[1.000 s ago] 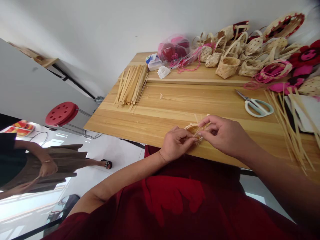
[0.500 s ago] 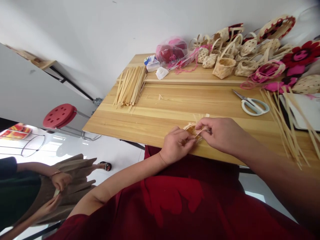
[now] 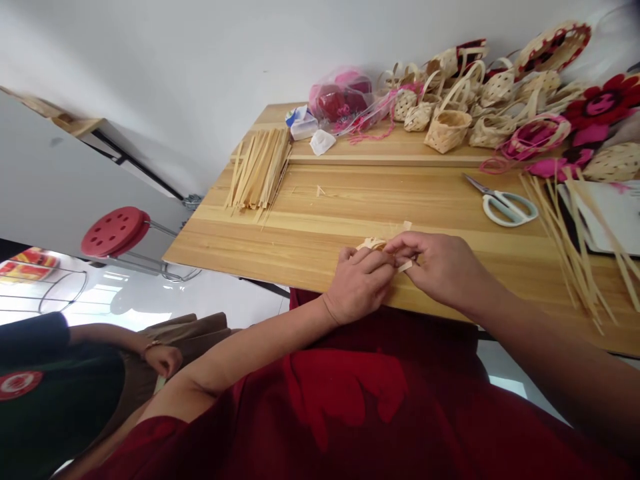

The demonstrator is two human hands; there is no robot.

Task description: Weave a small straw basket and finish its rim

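A small piece of woven pale strips (image 3: 373, 245) sits low over the wooden table (image 3: 310, 230), mostly hidden by my fingers. My left hand (image 3: 357, 283) grips it from the near side. My right hand (image 3: 443, 267) pinches the same weave from the right, with a loose strip end (image 3: 405, 266) sticking out by its fingertips. Both hands are close together at the table's near edge. White-handled scissors (image 3: 505, 208) lie to the right of my right hand, and a bundle of cut strips (image 3: 257, 175) lies far to the left.
Several finished small baskets (image 3: 447, 131) and pink-red flower decorations (image 3: 603, 103) stand along a raised board at the back. Long loose strips (image 3: 575, 243) lie at the right. A co-worker's hand (image 3: 163, 360) and a red stool (image 3: 115, 231) are beyond the table's left end.
The woven piece has tilted and moved slightly left, and my fingers now cover more of it. The co-worker has moved closer on the left.
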